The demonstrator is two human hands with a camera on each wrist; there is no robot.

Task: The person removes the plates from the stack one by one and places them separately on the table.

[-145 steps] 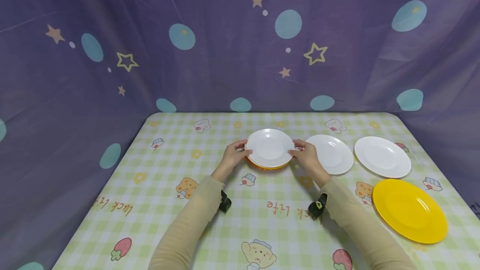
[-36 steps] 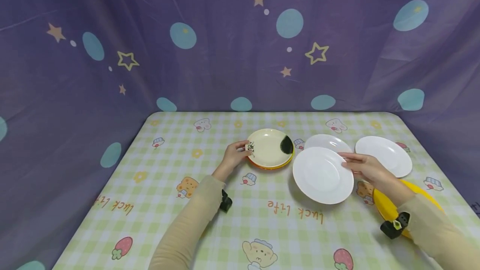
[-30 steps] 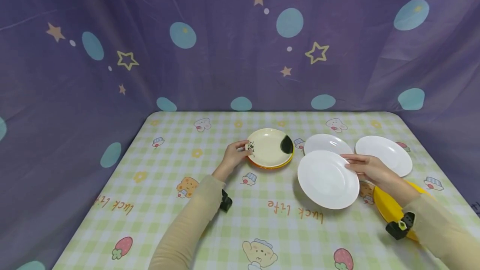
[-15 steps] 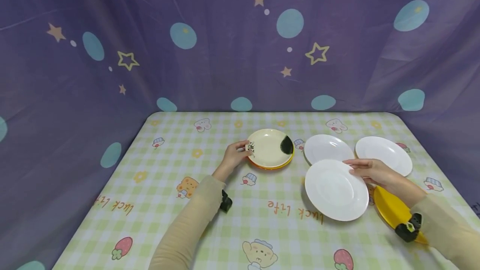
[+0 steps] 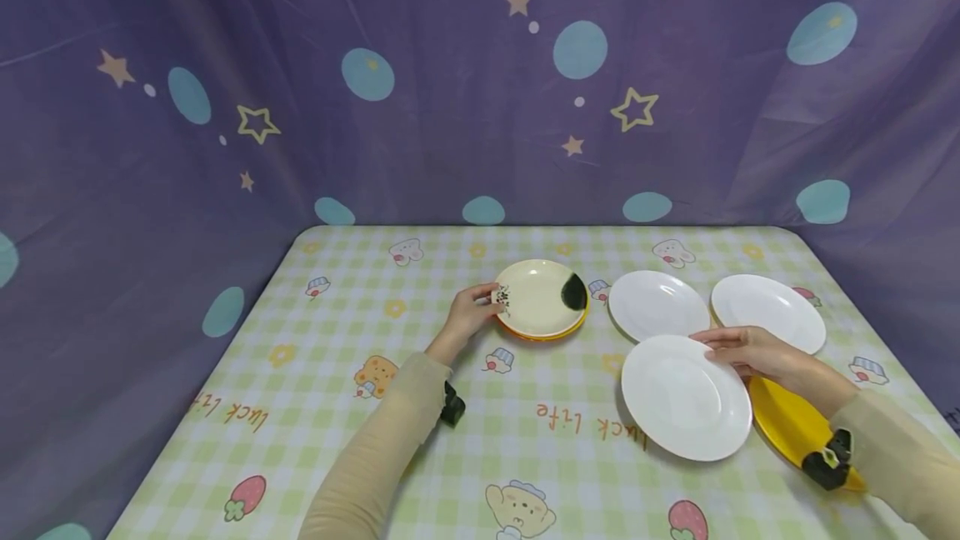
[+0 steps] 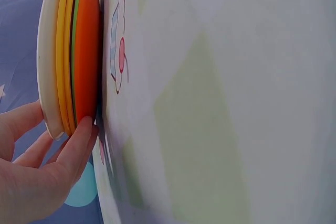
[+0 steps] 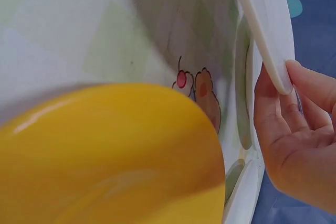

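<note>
A cream plate [image 5: 536, 298] with a dark green patch tops a small stack at mid-table. Below it, the left wrist view shows yellow rims, a green edge and an orange plate [image 6: 86, 51]. My left hand [image 5: 467, 317] grips the stack's left edge, thumb at the cream rim and fingers low by the orange plate. With thumb above and fingers beneath, my right hand [image 5: 765, 357] pinches the far right rim of a round white plate [image 5: 684, 398]. That plate is held over the table, and the right wrist view shows it apart from the cloth.
Two more white plates, a nearer one [image 5: 657, 305] and a farther-right one [image 5: 768, 313], lie beyond my right hand. A yellow plate [image 5: 787, 419] lies at the right, partly covered by my forearm. A purple curtain [image 5: 450, 140] hangs behind the checked tablecloth [image 5: 322, 473].
The white plate, earlier atop the stack between both hands, has come off in my right hand and moved right and nearer, exposing the cream plate. My left hand has stayed at the stack.
</note>
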